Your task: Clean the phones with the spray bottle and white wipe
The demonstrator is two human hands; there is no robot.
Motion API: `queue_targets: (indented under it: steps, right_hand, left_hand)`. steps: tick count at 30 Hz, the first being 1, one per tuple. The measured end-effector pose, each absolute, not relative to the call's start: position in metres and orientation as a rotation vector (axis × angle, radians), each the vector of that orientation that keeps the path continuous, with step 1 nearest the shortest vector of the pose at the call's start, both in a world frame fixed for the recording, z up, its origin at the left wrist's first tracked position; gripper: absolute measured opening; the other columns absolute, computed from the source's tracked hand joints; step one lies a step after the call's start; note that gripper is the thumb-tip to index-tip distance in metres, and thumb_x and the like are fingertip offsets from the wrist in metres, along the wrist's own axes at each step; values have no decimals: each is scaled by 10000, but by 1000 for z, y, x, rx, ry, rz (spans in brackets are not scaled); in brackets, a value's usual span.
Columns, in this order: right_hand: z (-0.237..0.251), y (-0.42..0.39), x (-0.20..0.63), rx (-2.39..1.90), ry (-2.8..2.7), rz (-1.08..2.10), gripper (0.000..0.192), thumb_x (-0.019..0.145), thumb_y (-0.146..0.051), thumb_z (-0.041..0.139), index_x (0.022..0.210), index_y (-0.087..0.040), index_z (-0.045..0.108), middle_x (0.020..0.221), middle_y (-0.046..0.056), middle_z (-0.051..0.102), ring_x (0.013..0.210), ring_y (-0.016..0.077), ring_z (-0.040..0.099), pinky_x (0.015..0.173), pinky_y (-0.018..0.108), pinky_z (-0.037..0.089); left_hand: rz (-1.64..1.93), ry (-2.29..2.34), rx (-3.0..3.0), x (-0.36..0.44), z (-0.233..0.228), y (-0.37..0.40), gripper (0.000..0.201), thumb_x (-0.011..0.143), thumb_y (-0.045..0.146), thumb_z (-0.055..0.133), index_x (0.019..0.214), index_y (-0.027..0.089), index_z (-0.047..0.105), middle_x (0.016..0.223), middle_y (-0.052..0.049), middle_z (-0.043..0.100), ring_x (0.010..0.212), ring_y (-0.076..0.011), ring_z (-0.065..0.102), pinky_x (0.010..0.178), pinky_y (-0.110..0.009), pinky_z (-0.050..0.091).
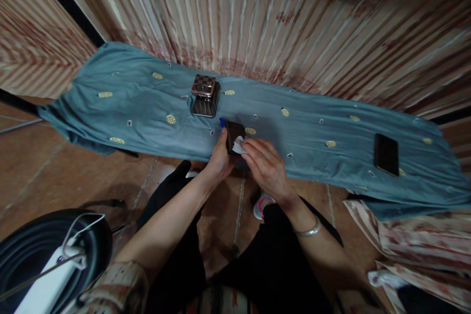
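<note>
Just above the front edge of the blue cloth, my left hand (221,153) grips a dark brown box-shaped object (234,131) whose exact kind I cannot make out. A small blue piece (222,121) sticks out at its upper left corner. My right hand (265,164) pinches a white tissue (239,145) or thin cloth against the near right side of that object. Behind my hands stands a shiny dark item (205,95) with a checkered top and a wider base, touched by neither hand.
A blue cloth with yellow pineapple prints (147,108) covers the long narrow surface. A dark phone-like slab (386,154) lies on its right part. Pleated curtains (250,24) hang behind. On the floor at lower left are a black coil (14,240) and a white power strip (44,282).
</note>
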State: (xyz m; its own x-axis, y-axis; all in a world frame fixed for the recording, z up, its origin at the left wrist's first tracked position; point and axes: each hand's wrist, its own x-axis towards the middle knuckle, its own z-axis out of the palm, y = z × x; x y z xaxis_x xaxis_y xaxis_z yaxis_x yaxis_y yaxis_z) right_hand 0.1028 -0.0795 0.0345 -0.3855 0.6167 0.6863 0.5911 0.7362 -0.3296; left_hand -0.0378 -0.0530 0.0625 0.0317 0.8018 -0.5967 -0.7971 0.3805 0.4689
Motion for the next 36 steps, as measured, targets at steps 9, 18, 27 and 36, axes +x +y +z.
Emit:
queue_targets:
  steps: [9, 18, 27, 36]
  right_hand:
    - [44, -81, 104, -973, -2026, 98, 321, 1097, -253, 521, 1348, -226, 720, 1253, 109, 793, 1191, 257, 721, 1065, 465, 599]
    - [56, -70, 124, -1083, -1852, 176, 326, 1103, -347, 485, 1261, -247, 753, 1207, 89, 808, 1143, 242, 737, 1024, 414, 589]
    - [46, -33, 169, -1272, -1363, 386, 474, 962, -660, 615, 985, -224, 800, 769, 2, 717, 766, 190, 661, 720, 307, 549]
    - [24, -13, 173, -1176, -974, 930, 469, 708, -687, 822, 730, -236, 696, 615, -65, 617, 533, 97, 534, 495, 209, 448]
  left_hand:
    - [1204, 921, 119, -38, 55, -61, 449, 1107, 437, 404, 1136, 123, 723, 878, -80, 783, 827, -207, 748, 792, -318, 603]
    - [1059, 946, 303, -41, 55, -68, 490, 1122, 450, 357, 1109, 98, 698, 782, -105, 761, 671, -176, 735, 659, -263, 590]
    - [848, 826, 580, -43, 40, -84, 516, 965, 635, 634, 914, 124, 685, 724, -97, 749, 556, -160, 676, 518, -249, 546]
    - [670, 669, 582, -39, 38, -97, 459, 965, 563, 656, 958, 110, 732, 822, -156, 802, 617, -201, 730, 535, -273, 574]
